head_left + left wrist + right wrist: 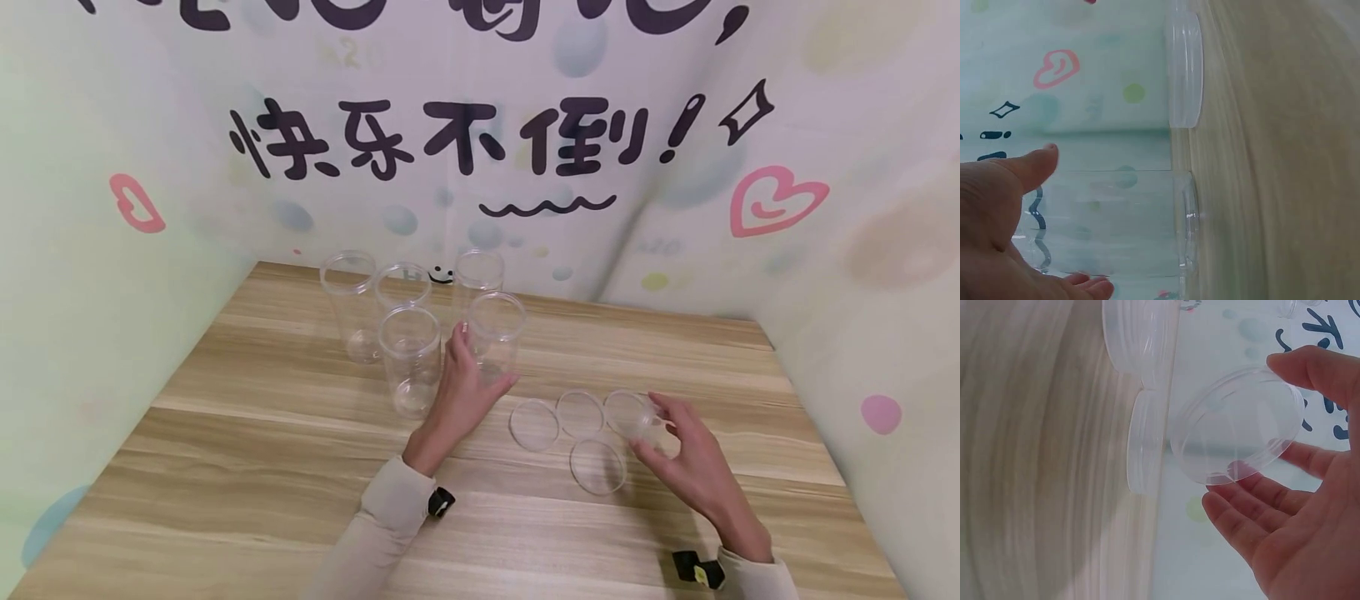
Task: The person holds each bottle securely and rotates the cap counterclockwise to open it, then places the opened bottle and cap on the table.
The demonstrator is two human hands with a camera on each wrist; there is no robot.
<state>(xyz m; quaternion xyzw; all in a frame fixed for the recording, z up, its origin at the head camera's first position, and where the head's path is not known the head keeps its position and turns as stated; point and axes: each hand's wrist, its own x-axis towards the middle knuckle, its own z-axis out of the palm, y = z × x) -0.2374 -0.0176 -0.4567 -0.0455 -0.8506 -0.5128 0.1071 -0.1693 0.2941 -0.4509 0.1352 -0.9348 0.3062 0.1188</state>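
Note:
My left hand (463, 387) is spread around a clear plastic cup (498, 329) with a thick rim, which stands upright. In the left wrist view the thumb is apart from the cup's side, while the fingers lie along its other side. My right hand (1310, 481) pinches a round clear plastic lid (1238, 425) by its edge, between thumb and fingers. That lid is tilted, raised off the table. Several similar lids lie flat beside it, including a front lid (597, 465) and a left lid (534, 425).
Several more clear cups stand upright on the wooden table (262, 467): a front cup (410, 358), a far-left cup (349, 304) and a back cup (480, 275) among them. A printed backdrop (375, 208) rises behind the table and along both sides.

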